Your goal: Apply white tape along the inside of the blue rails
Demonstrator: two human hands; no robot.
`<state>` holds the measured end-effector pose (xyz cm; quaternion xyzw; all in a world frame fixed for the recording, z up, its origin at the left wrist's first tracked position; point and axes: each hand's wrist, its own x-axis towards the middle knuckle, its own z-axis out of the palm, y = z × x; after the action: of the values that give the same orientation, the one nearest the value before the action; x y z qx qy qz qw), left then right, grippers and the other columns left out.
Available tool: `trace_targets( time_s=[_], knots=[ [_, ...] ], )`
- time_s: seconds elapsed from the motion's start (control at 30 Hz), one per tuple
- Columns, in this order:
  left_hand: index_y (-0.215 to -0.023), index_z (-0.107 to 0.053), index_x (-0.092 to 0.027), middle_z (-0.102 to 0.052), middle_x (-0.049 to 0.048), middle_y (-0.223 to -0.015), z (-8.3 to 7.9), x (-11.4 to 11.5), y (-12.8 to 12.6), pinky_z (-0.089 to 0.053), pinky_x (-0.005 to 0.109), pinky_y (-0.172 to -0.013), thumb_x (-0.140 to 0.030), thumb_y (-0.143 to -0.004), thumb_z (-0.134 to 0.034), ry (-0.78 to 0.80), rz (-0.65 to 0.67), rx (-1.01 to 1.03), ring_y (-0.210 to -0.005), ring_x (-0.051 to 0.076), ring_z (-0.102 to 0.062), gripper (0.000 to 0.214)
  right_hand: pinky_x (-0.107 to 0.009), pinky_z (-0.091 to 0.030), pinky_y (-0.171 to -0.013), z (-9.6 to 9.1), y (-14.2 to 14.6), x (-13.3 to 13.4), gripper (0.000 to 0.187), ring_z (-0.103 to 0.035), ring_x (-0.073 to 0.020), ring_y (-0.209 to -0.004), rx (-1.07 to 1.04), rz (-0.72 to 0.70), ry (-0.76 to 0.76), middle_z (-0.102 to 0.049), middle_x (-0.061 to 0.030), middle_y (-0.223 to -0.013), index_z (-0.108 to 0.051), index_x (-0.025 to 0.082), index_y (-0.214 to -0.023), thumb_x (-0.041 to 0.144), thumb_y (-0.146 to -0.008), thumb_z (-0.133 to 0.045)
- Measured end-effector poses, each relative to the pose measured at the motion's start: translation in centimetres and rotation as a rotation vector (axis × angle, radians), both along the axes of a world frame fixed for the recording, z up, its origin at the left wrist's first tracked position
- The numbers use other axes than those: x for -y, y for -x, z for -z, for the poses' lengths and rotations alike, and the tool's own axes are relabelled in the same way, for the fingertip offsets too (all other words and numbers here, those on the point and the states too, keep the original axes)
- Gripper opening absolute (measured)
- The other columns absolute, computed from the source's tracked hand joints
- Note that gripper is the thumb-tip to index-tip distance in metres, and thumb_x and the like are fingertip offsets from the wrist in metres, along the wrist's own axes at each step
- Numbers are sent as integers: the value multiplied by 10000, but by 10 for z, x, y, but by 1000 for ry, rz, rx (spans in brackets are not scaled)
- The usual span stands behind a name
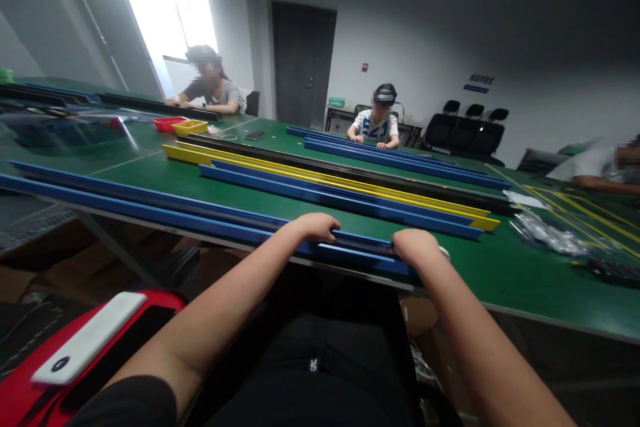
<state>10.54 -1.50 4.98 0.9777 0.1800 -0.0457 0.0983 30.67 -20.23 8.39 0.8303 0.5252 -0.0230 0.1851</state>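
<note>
A long blue channel (165, 219) lies along the near edge of the green table, with dark material running inside its trough. Over its right part curls my left hand (318, 226), fingers bent down at the trough. At the channel's right end, my right hand (416, 245) is closed around it, its fingertips mostly hidden. A small white object (444, 253) shows beside that hand, too covered to name. Just beyond lies another blue channel (345, 202), then a yellow channel (325, 180) and a black channel (280, 159), all roughly parallel.
Across the green table (505, 267), co-workers sit near more blue channels (400, 161). Red (169, 123) and yellow trays (191, 127) stand at left. Clear plastic bags (547, 233) lie at right. Below left, a white power bank-like object (90, 339) rests on a red surface.
</note>
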Motion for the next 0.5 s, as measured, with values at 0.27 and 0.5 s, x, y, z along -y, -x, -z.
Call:
trace_targets(
  time_s=[0.27, 0.5],
  knots=[
    [-1031, -693, -235, -741, 84, -1007, -4, 16, -13, -494, 278, -679, -441, -765, -579, -45, -77, -37, -893, 240, -679, 355, -430, -503, -855, 8, 9, -2, 345, -669, -316, -1023, 13, 92, -45, -705, -224, -1102, -759, 111, -1041, 115, -830, -487],
    [-1020, -698, -255, -738, 82, -1037, 0, 35, -41, -517, 292, -735, -448, -774, -594, -54, -70, -29, -927, 242, -683, 330, -484, -494, -872, 11, 11, -4, 366, -651, -342, -1068, -45, 165, -77, -687, -243, -1138, -751, 88, -1059, 94, -824, -471]
  ],
)
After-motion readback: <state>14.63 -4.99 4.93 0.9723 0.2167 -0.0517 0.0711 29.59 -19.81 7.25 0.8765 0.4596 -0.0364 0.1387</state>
